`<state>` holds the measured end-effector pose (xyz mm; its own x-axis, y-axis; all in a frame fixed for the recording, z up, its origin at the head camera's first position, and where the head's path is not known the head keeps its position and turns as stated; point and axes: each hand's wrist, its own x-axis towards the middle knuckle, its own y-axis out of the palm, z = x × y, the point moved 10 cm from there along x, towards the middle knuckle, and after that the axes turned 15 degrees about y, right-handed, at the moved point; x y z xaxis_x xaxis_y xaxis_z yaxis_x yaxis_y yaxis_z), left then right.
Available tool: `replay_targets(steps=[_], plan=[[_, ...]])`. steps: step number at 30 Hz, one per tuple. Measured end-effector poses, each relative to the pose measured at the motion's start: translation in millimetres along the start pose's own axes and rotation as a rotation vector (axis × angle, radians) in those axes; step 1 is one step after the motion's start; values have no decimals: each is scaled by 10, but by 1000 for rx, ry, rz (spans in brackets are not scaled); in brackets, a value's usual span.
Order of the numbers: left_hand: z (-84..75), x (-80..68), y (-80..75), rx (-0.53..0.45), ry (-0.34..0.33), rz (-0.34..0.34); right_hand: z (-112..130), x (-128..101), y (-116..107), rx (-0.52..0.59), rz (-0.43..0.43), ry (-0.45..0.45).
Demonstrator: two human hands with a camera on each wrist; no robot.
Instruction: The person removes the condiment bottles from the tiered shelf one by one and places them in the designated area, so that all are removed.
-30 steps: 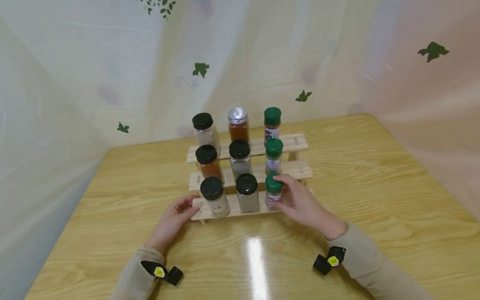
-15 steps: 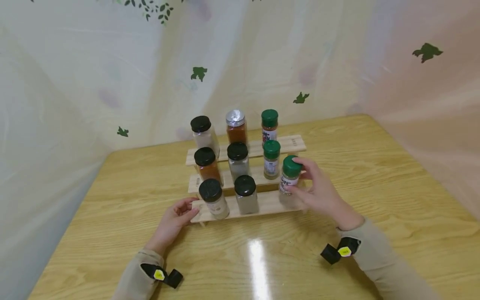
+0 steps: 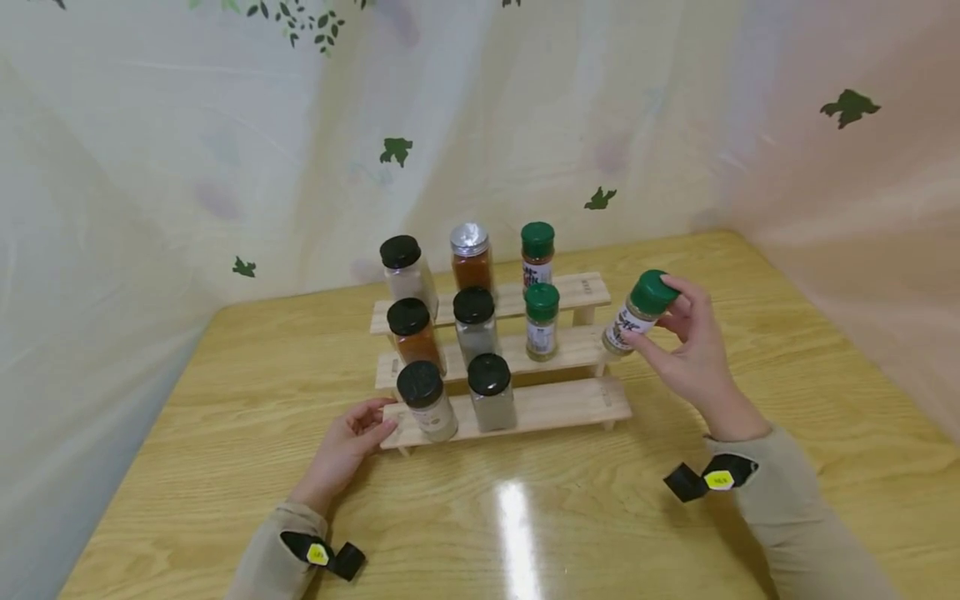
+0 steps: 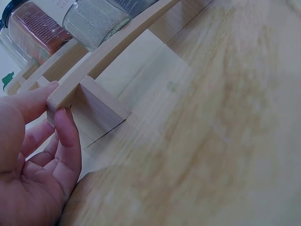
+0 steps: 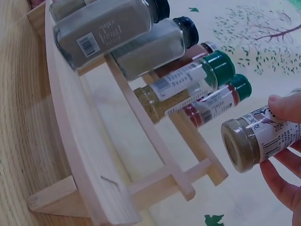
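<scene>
A three-step wooden rack (image 3: 570, 402) stands on the table with several spice jars on it. My right hand (image 3: 693, 350) holds a green-capped spice jar (image 3: 637, 310) tilted in the air, to the right of the rack's middle step. In the right wrist view that jar (image 5: 256, 141) is pinched between thumb and fingers, bottom toward the camera. My left hand (image 3: 348, 437) pinches the left end of the rack's lowest step (image 4: 70, 89), thumb on top and fingers below. The right end of the lowest step is bare.
Black-capped jars (image 3: 420, 398) fill the left and middle columns, one silver-capped jar (image 3: 471, 254) stands at the top, and two green-capped jars (image 3: 542, 318) stand on the upper steps. The wooden table (image 3: 787, 358) is ringed by a leaf-printed curtain (image 3: 225, 167).
My right hand lifted the green-capped jar off the lowest step and carried it up and to the right, tilting it. The left hand stayed on the rack's end.
</scene>
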<state>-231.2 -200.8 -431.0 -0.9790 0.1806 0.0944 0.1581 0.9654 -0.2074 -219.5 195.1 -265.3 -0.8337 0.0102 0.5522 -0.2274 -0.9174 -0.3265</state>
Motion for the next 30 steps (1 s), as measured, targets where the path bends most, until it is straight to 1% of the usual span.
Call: replay_targets(steps=[2,4,10,14,17,22,25,30], plan=[[6,-9,-5,2,-5,-4,-29,12,-11,12,-8,3],[10,-1,-5,16,-13,-3,-82,33,-17,22,-14,32],[10,53,9,27,-2,11,-287,67,-36,14,-23,162],[26,17,-5,34,-11,15,-424,87,-55,6,-18,242],[30,-8,-26,28,-20,2,-533,151,-75,6,-7,288],[17,-17,-34,24,-23,-12,-735,258,-127,-23,-2,344],[-1,-10,-25,24,-13,-15,-839,297,-142,-48,0,366],[9,-16,1,10,4,-4,-1026,310,-82,-82,46,407]])
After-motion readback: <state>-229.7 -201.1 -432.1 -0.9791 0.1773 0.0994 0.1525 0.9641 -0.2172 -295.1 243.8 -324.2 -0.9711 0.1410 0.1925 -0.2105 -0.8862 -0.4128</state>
